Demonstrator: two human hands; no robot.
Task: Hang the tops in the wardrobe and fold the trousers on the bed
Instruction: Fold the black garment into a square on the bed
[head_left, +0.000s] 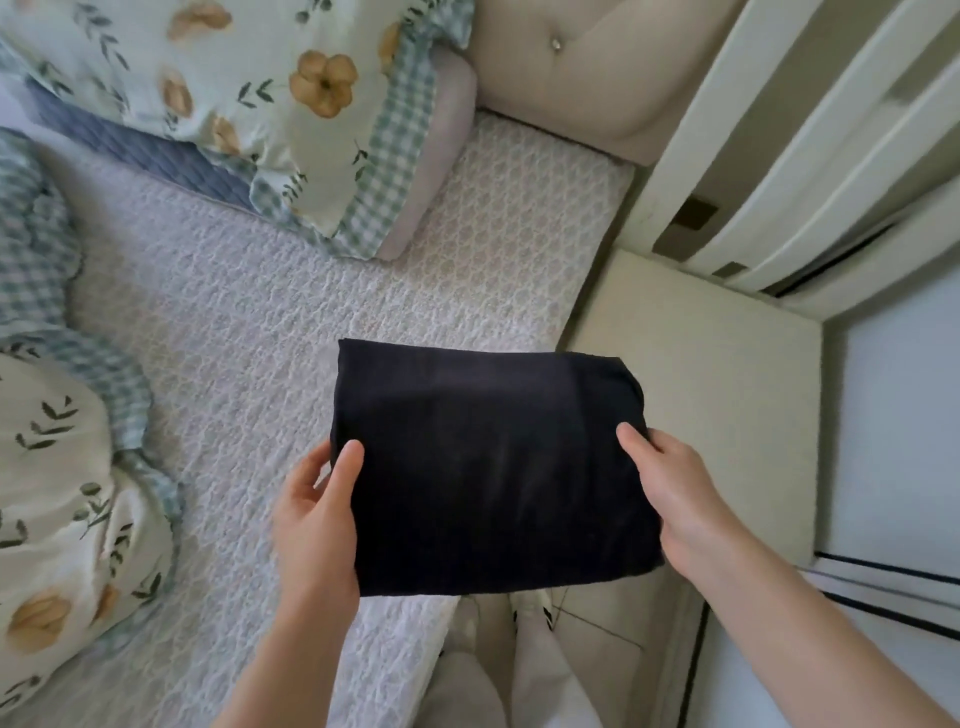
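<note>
A dark, nearly black pair of trousers (488, 467) is folded into a flat rectangle and held in the air over the bed's right edge. My left hand (317, 514) grips its left side, thumb on top and fingers underneath. Its right side is gripped the same way by my right hand (675, 499). The bed (249, 312) has a white textured cover. No tops or hangers are in view.
Floral pillows (249, 104) lie at the head of the bed, and a floral duvet (57, 493) is bunched at the left. A beige nightstand (717, 374) stands right of the bed, with white wardrobe panels (810, 156) beyond. My legs (514, 670) stand beside the bed.
</note>
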